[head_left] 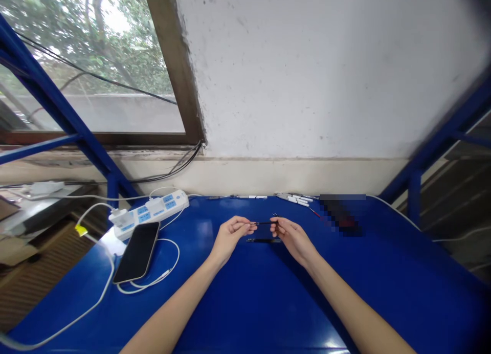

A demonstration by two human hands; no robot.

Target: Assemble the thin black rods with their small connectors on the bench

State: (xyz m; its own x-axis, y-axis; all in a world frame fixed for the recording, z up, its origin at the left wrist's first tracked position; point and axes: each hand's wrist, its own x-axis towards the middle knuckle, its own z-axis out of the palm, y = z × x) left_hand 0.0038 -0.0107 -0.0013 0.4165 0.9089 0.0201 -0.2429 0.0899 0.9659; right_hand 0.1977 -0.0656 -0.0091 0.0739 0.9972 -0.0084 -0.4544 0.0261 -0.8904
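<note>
My left hand (232,234) and my right hand (290,236) meet above the middle of a blue table top (245,297). Between their fingertips, a thin black rod-like part (264,223) is held level, perhaps a pen barrel. Its exact kind is too small to tell. A second thin black pen-like item (264,240) lies on the table just below it, close to both hands and apparently untouched.
A white power strip (148,214) with plugs and a black smartphone (137,252) on a white cable sit to the left. Several white pen-like parts (295,199) lie along the back edge. A pixelated patch (339,213) covers something at back right. Blue metal frame posts stand at both sides.
</note>
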